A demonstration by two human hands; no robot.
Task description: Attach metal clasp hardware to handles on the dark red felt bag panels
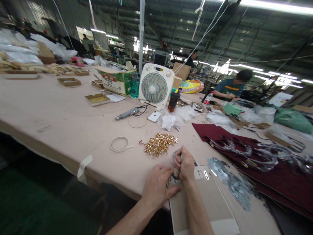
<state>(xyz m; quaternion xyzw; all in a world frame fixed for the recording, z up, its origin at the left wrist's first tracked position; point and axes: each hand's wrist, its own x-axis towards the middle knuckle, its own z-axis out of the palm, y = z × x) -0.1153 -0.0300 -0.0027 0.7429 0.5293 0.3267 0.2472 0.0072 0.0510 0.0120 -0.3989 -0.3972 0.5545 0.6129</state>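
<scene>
A flat beige panel [212, 199] with a pale border lies at the table's front edge. My left hand [158, 184] rests on its upper left corner, thumb spread away from the fingers. My right hand [184, 163] is wrapped round the handle of a small tool [176, 173], whose lower end meets the panel beside my left fingertips. What lies under that end is hidden. A small white rectangle [206, 175] shows on the panel's upper part. Just beyond my hands lies a pile of gold metal fittings [158, 144].
Grey metal plates [231, 182] and dark red material [274, 169] lie right. A coiled strip [119, 144], electric screwdriver [127, 113], phone [154, 116] and fan [156, 85] stand or lie beyond. A person [230, 88] works at the far right.
</scene>
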